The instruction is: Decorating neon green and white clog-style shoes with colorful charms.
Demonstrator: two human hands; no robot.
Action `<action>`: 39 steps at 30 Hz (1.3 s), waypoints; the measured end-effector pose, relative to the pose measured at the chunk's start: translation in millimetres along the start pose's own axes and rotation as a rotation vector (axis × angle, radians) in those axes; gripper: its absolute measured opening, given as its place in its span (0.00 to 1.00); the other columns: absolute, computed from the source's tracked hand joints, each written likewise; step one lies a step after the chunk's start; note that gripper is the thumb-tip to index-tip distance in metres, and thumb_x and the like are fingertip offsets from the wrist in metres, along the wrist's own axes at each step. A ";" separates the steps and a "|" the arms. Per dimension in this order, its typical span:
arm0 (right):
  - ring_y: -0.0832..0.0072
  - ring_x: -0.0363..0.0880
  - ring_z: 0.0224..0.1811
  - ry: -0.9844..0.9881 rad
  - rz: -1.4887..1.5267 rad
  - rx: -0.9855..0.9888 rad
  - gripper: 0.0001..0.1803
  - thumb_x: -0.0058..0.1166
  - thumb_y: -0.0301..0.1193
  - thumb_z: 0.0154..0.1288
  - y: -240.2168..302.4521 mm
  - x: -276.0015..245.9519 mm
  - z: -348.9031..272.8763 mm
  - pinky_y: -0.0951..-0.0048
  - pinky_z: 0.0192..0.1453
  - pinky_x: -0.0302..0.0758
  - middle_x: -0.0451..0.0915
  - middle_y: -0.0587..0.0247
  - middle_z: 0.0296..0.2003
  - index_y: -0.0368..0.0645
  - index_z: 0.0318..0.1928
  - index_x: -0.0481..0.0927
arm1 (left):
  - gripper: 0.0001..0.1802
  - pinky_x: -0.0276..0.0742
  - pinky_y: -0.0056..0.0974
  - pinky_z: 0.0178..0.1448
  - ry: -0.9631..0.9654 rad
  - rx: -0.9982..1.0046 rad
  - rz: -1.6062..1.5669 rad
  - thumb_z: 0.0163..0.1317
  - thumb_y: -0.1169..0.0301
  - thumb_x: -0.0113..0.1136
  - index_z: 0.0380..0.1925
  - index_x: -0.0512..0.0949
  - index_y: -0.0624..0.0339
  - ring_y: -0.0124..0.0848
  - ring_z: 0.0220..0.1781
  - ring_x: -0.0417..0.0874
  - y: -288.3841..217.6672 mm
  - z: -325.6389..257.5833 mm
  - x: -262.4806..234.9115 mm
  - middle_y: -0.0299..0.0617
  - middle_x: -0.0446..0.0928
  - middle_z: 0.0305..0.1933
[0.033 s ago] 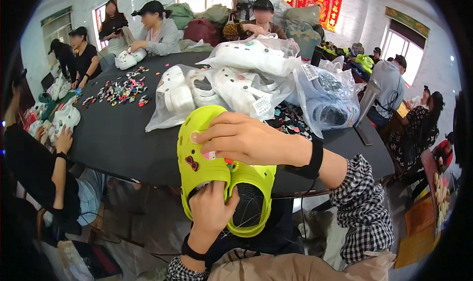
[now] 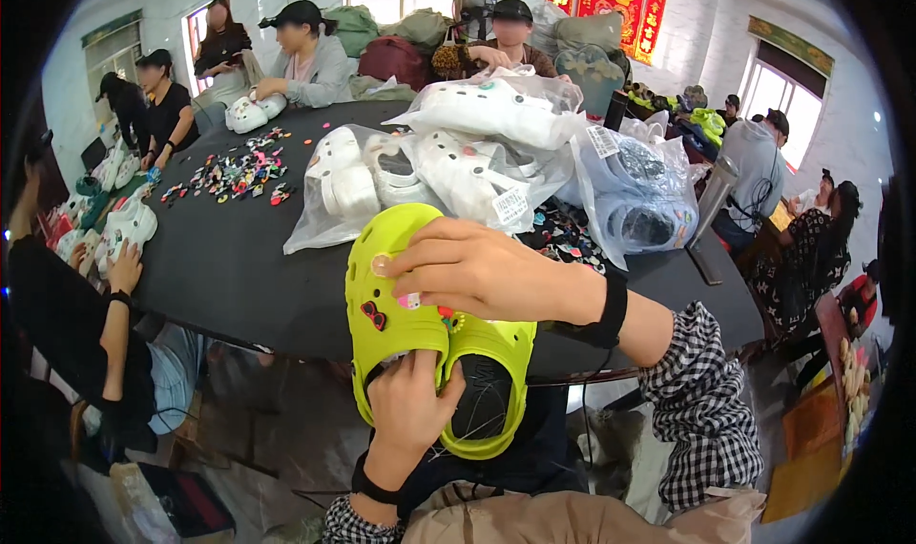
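Note:
A pair of lime-green clogs (image 2: pixel 491 339) is held over my lap at the table's near edge, toes pointing away. My left hand (image 2: pixel 410 406) has its fingers inside the opening of the left clog (image 2: pixel 382 224), gripping it; their tips are hidden. Across that clog's top lies my right hand (image 2: pixel 477 267), fingers bent and pressing at a small pale round charm (image 2: pixel 381 265). Beside the fingers sit a black-and-red sunglasses-shaped charm (image 2: pixel 374 315) and a pink-and-white charm (image 2: pixel 409 301), partly covered. A red and yellow charm (image 2: pixel 450 320) shows between the clogs.
On the dark table (image 2: pixel 229 286) stand plastic-bagged white clogs (image 2: pixel 468 167) and bagged pale blue clogs (image 2: pixel 649 210). Loose charms (image 2: pixel 239 167) form a colourful pile at left, more (image 2: pixel 568 239) behind my right hand. A metal post (image 2: pixel 711 219) rises at right. Co-workers sit around.

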State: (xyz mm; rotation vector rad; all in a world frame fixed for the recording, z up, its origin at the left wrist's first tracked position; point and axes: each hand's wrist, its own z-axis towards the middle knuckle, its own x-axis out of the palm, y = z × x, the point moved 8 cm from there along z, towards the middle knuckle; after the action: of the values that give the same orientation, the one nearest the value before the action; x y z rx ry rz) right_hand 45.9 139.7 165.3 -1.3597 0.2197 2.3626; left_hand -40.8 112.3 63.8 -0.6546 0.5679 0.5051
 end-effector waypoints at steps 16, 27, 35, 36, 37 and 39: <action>0.52 0.80 0.33 -0.028 0.311 0.571 0.09 0.54 0.28 0.68 -20.6 -32.1 -16.4 0.58 0.39 0.76 0.79 0.49 0.29 0.32 0.36 0.79 | 0.20 0.78 0.46 0.28 -0.011 -0.016 -0.039 0.55 0.66 0.68 0.44 0.74 0.63 0.49 0.25 0.81 4.9 -0.3 -1.1 0.50 0.79 0.30; 0.48 0.81 0.26 0.196 0.179 0.738 0.26 0.53 0.50 0.69 -32.1 12.3 -29.9 0.52 0.33 0.75 0.79 0.44 0.23 0.36 0.31 0.84 | 0.25 0.78 0.48 0.30 0.017 -0.033 0.000 0.55 0.62 0.69 0.48 0.74 0.66 0.50 0.27 0.82 3.1 0.8 2.3 0.53 0.79 0.29; 0.58 0.77 0.23 0.092 0.243 0.774 0.24 0.61 0.50 0.64 -26.5 36.4 -27.6 0.59 0.29 0.71 0.76 0.54 0.20 0.39 0.29 0.80 | 0.27 0.77 0.48 0.29 -0.045 -0.054 0.051 0.57 0.60 0.69 0.49 0.73 0.68 0.50 0.26 0.82 5.4 -5.9 0.3 0.54 0.79 0.29; 0.58 0.77 0.23 0.099 0.243 0.765 0.24 0.61 0.50 0.64 -24.7 39.2 -28.9 0.59 0.29 0.71 0.76 0.54 0.20 0.39 0.29 0.80 | 0.27 0.77 0.48 0.29 -0.070 -0.048 0.031 0.57 0.60 0.68 0.49 0.73 0.67 0.50 0.26 0.82 5.4 -6.0 -1.4 0.54 0.79 0.29; 0.56 0.78 0.24 0.025 0.276 0.740 0.23 0.60 0.49 0.65 -24.0 38.2 -30.6 0.57 0.30 0.71 0.78 0.52 0.21 0.39 0.29 0.80 | 0.27 0.77 0.48 0.29 -0.096 -0.042 0.010 0.57 0.60 0.68 0.49 0.73 0.67 0.50 0.26 0.82 5.3 -6.1 -3.0 0.54 0.80 0.29; 0.54 0.80 0.28 -0.041 0.257 0.664 0.20 0.55 0.45 0.69 -24.4 37.3 -32.1 0.55 0.33 0.72 0.80 0.51 0.25 0.39 0.31 0.80 | 0.27 0.78 0.48 0.29 -0.087 -0.062 -0.009 0.57 0.61 0.68 0.50 0.73 0.67 0.50 0.26 0.82 8.2 -5.6 -0.8 0.53 0.80 0.29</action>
State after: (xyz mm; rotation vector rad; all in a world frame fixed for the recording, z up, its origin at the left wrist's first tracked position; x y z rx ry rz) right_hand 65.0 161.1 118.4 -0.9941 1.1091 2.1935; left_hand -48.1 113.9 57.3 -0.6905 0.4690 0.5418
